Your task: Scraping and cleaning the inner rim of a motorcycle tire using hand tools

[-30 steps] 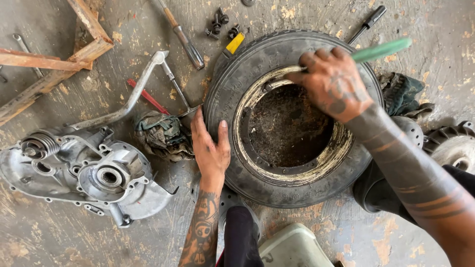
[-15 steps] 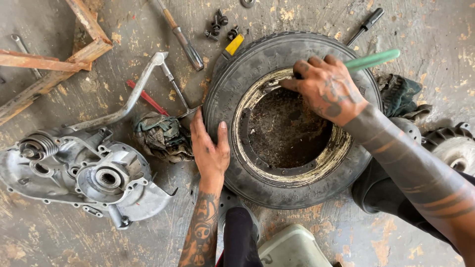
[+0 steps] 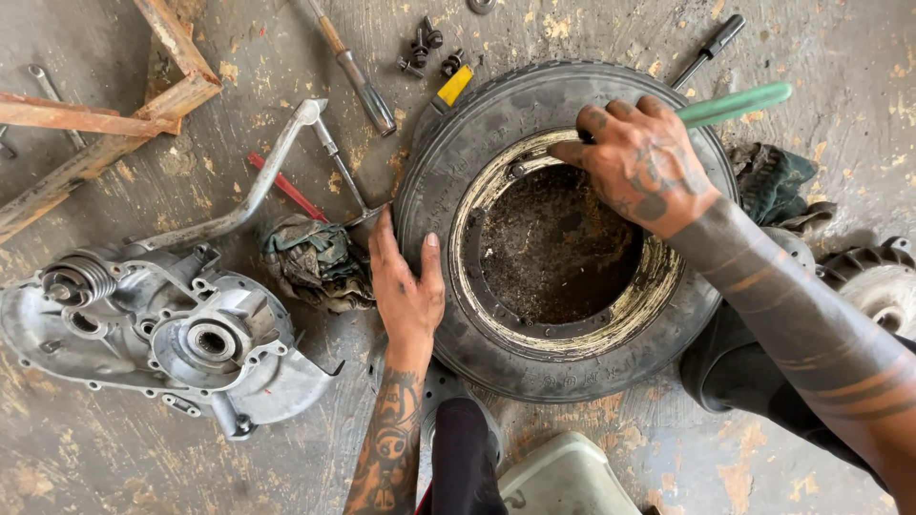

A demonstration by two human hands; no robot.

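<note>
Tyre (image 3: 563, 229), small and black, lies flat on the concrete floor (image 3: 114, 458), right of centre, its rusty rim (image 3: 572, 315) facing up. Bead seems lifted at the far side only, where the tool goes in; the near and left arcs look seated on the rim, so most of the circumference appears left to work. Right hand (image 3: 644, 167), at the far right of the rim, has its fingers closed around a green-handled lever (image 3: 735, 103), whose tip is hidden under the hand at the tyre's inner edge. Left hand (image 3: 405, 286) rests palm down on the tyre's left sidewall, fingers spread and flat, holding nothing. Left of the tyre: crumpled rag (image 3: 315, 262), grey engine casing (image 3: 162, 334), bent metal arm (image 3: 253, 186). Loose bolts (image 3: 425, 48) and a screwdriver (image 3: 353, 72) lie on the far side.
</note>
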